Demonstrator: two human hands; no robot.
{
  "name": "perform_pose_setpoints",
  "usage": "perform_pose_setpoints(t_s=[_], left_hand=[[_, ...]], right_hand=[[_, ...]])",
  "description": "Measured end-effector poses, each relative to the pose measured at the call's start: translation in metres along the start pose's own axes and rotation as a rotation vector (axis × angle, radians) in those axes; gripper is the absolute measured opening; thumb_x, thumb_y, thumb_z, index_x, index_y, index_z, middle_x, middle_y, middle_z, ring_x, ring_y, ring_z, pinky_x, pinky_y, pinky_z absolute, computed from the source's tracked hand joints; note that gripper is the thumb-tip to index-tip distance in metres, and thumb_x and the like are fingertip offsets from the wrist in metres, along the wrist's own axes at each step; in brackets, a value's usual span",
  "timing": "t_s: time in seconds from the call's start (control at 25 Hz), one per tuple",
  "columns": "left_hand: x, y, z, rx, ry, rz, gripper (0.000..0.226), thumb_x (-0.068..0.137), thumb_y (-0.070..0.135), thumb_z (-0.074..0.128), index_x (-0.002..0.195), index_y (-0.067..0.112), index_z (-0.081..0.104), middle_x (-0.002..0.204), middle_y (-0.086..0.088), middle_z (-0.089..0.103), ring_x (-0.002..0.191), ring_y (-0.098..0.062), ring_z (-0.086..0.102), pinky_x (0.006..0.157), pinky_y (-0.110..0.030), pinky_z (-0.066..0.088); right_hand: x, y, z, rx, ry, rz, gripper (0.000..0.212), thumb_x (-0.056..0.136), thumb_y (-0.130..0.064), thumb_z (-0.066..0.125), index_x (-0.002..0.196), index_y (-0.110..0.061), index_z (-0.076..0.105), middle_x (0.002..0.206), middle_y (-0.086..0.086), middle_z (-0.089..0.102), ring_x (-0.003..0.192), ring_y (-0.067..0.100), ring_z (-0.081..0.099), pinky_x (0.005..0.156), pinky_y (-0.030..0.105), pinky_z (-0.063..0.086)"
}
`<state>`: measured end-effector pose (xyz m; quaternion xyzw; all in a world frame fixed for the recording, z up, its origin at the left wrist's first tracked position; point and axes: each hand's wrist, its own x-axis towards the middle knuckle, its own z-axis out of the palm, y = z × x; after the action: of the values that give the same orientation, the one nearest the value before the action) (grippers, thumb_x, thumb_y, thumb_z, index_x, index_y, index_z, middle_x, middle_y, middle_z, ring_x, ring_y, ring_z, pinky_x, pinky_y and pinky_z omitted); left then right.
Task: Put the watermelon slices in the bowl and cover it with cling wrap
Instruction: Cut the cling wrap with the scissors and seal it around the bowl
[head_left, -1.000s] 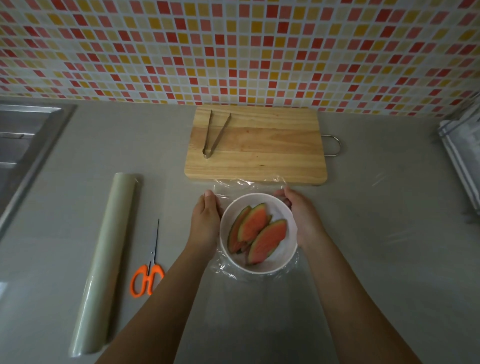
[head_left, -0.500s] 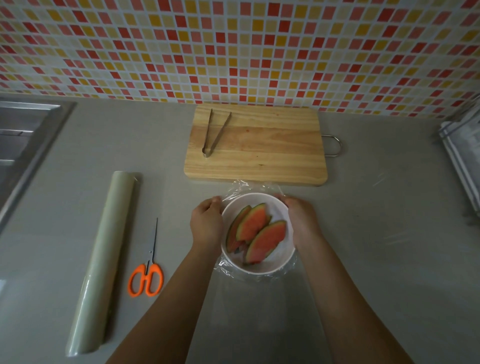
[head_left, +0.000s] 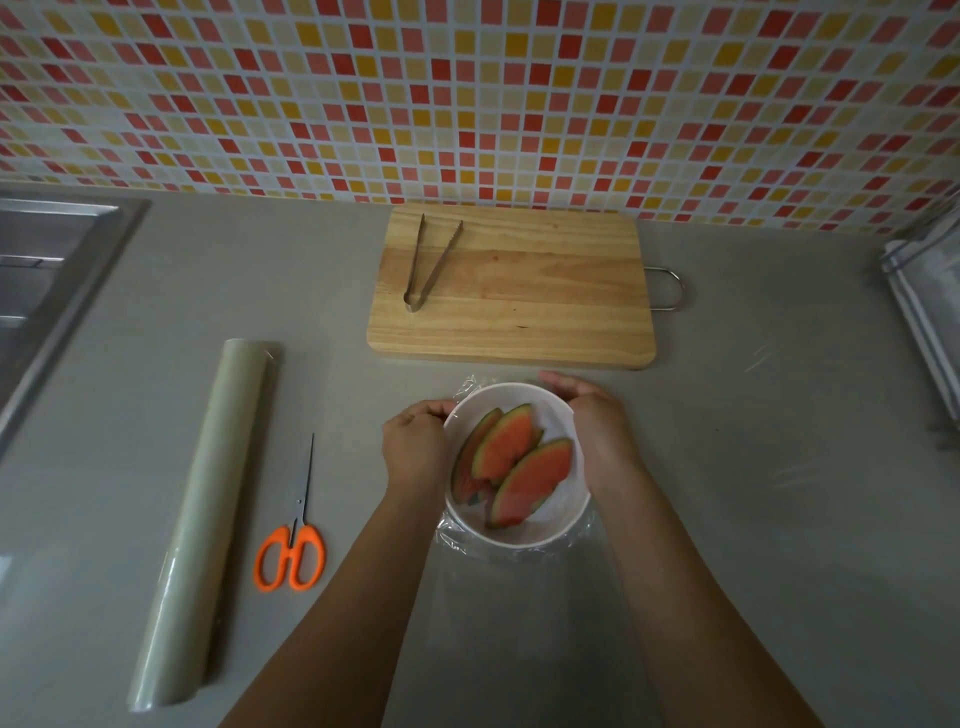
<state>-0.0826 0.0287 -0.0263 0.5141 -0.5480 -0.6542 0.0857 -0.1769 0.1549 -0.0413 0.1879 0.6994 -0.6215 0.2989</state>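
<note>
The bowl sits on the grey counter just in front of the person, holding the watermelon slices, which overlap and lean rind-up toward 10 o'clock. Cling wrap lies over the bowl; crinkled film sticks out past the rim at 6 and at 11 o'clock. The left hand curls against the rim at 9 o'clock and the right hand cups it from 1 to 3 o'clock, both gripping the bowl through the film.

At 12 o'clock the near edge of the cutting board lies close to the bowl, apart from it, with tongs on its left part. Scissors lie at 8 o'clock and the wrap roll lies beyond them. The sink edge runs at 10 o'clock. Bare counter spreads from 3 to 5 o'clock.
</note>
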Motion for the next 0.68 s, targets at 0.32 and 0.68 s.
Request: perform_pose_setpoints(t_s=[0.32,0.68], left_hand=[[-0.009,0.007,-0.006,0.192,-0.062,-0.026,0.043,0.073,0.01,0.053,0.033,0.025,0.06,0.031,0.01,0.046,0.048,-0.017,0.041,0.052,-0.023,0.041],[0.002,-0.003,-0.022,-0.217,-0.333,-0.147,0.011,0.074,0.0,0.064,0.082,0.001,0.072,0.067,-0.011,0.07,0.057,-0.022,0.066,0.05,-0.028,0.053]], right_hand=[[-0.003,0.005,0.0,0.039,-0.037,0.036,0.032,0.074,-0.015,0.046,0.078,-0.02,0.077,0.081,0.009,0.075,0.081,0.03,0.071,0.084,0.045,0.056],[-0.008,0.01,-0.002,0.045,0.024,0.029,0.051,0.064,-0.035,0.032,0.08,-0.018,0.077,0.084,0.012,0.075,0.086,0.033,0.068,0.085,0.052,0.054]])
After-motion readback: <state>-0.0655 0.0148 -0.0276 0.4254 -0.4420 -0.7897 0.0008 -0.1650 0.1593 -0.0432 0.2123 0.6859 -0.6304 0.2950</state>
